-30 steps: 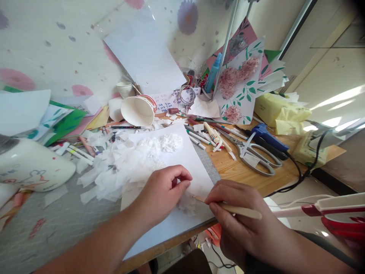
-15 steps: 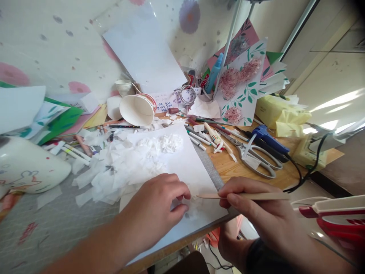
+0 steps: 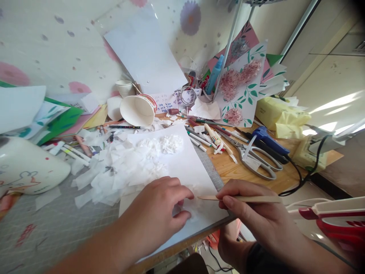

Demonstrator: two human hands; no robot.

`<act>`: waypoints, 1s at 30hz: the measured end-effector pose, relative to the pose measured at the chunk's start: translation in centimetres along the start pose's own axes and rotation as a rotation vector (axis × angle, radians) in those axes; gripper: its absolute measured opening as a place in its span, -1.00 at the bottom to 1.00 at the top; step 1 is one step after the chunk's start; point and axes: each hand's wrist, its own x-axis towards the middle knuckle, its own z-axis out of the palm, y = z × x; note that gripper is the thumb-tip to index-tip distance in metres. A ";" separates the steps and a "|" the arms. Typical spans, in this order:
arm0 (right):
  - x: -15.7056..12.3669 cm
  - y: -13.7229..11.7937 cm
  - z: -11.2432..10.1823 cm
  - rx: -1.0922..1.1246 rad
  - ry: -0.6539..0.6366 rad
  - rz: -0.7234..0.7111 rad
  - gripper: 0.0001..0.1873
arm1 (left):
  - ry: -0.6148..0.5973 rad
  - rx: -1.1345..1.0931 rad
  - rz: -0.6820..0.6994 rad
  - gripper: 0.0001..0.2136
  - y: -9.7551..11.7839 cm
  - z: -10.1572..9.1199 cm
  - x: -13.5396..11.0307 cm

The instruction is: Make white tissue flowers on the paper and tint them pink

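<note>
R hand (image 3: 251,215), lower right of ctr, grips a thin wooden stick (image 3: 258,199), tip pointing left. L hand (image 3: 162,203), btm ctr: thumb & index parted, other fingers curled, over white sheet (image 3: 196,165). Farther: tissue scraps (image 3: 105,180) mid-left, scissors (image 3: 251,158) mid-right, tipped paper cup (image 3: 135,110) upper ctr.

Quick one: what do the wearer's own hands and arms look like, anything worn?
Nothing visible is worn: no glove on the left hand or right hand, no watch, bracelet or ring that I can see. Forearms bare in frame, no sleeves, no evident markings.
</note>
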 end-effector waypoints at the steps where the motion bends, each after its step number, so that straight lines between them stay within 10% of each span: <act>1: -0.1 0.1 -0.1 0.018 0.011 -0.006 -0.81 | -0.011 0.003 0.018 -0.86 0.0 -0.1 0.0; 12: -0.1 -0.2 -0.2 0.017 -0.075 -0.069 -0.81 | -0.201 0.065 0.162 -0.69 -0.3 -0.6 -0.6; 26: 0.0 -0.3 -0.6 -0.031 -0.095 -0.060 -0.80 | -0.145 0.025 0.227 -0.71 -0.8 -1.4 -0.4; 30: 0.1 -0.3 -0.6 -0.043 -0.103 -0.067 -0.80 | 0.071 -0.062 0.109 -0.76 -1.0 -3.4 -1.0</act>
